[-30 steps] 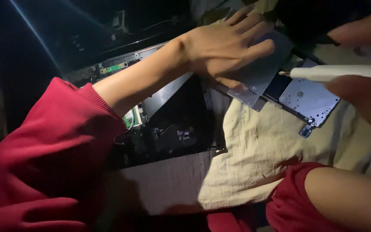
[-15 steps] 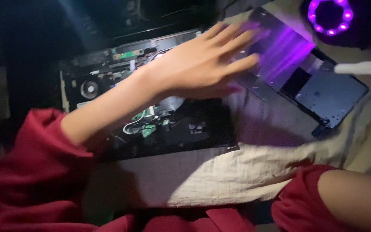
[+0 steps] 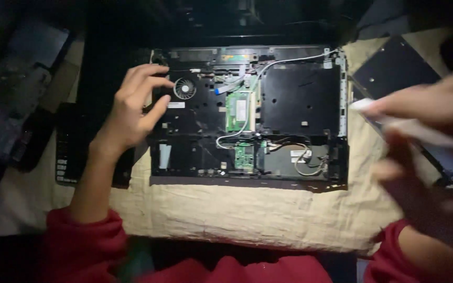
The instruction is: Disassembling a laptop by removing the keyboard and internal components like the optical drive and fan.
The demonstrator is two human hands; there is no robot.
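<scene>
Starting at the left edge of the cream cloth (image 3: 247,215), I see a dark keyboard-like slab (image 3: 72,152) lying half off the cloth, partly under my left forearm. My left hand (image 3: 135,112) comes next: fingers loosely spread and curled, holding nothing, the fingertips resting at the upper left corner of the opened laptop base (image 3: 247,112), just beside the small round cooling fan (image 3: 184,88).

The laptop base lies flat across the middle of the cloth, its far edge toward the back of the cloth, insides showing. Near its centre sits a green memory board (image 3: 238,111), and below that a smaller green circuit card (image 3: 244,155), with white and grey cables (image 3: 289,56) running along the top and down the middle.

Past the base's right edge, a dark flat panel (image 3: 394,68) lies tilted at the cloth's far right corner. My right hand (image 3: 425,126) hovers over the right edge, badly blurred (motion smear), pinching a white stick-like tool (image 3: 410,128) between thumb and fingers; I cannot tell what kind of tool it is.
</scene>
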